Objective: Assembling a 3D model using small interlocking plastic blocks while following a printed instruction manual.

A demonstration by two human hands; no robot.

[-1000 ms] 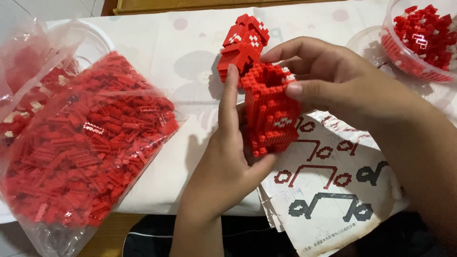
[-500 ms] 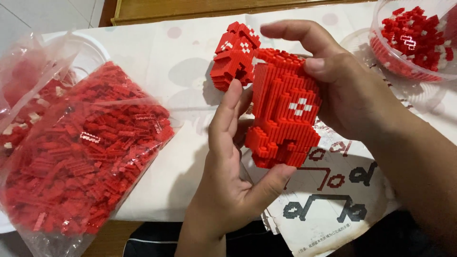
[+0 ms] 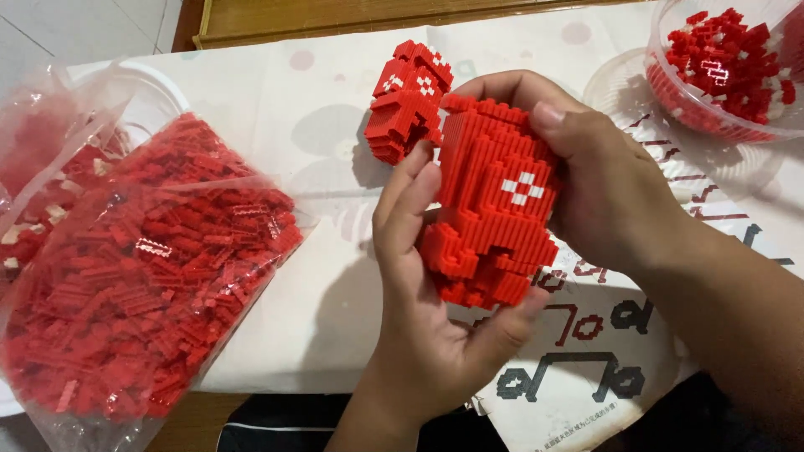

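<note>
Bowl (image 3: 670, 92) of bricks cut off at frame edge. Left hand (image 3: 435, 335) cradles the red brick model (image 3: 494, 226) from below, fingers half-curled; right hand (image 3: 603, 192) clasps its side.

Pale tablecloth (image 3: 251, 75), wooden frame (image 3: 335, 17), tiled floor (image 3: 50, 33)

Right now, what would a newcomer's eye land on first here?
The red brick model at centre, gripped between the left hand and right hand. Next, the clear bag of loose red bricks at left, and the clear bowl of red bricks top right.
</note>
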